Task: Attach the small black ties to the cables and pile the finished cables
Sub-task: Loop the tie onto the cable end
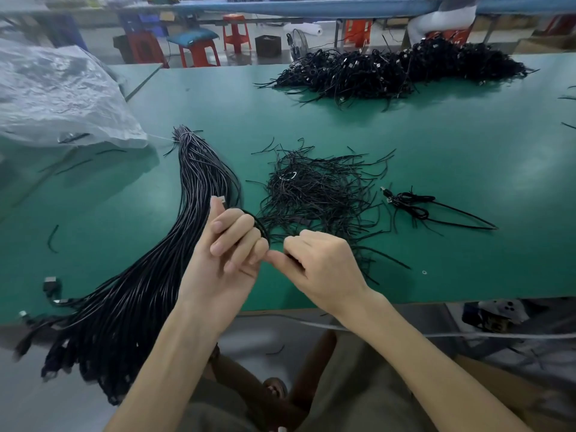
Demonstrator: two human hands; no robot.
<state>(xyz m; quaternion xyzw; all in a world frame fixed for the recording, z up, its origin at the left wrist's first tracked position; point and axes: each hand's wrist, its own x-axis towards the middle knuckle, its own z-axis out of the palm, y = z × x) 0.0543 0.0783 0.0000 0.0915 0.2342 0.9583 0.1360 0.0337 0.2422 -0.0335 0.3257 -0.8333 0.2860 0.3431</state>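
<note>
I sit at the near edge of a table [452, 157] topped with a smooth green mat, its front lip running just under my wrists. My left hand [232, 244] has its fingers curled round a coiled black cable [261, 227], one loop arching out past the knuckles. My right hand [318, 263], touching the left, is fisted, thumb and forefinger pinching a thin tie [296, 260]. At 9 o'clock a thick bundle [174, 244] of glossy straight cables spills over the front edge and narrows to a bound tip at 11. At 12 lies a wiry heap of ties [314, 194]. At 2 a tied coil [414, 204] lies alone, bare mat all round it. Farther off at 1 the pile [399, 70] of finished cables sprawls near the far edge. At 10 a crinkled clear bag [56, 95] slumps. Beyond stand red stools [199, 51] on a pale floor
</note>
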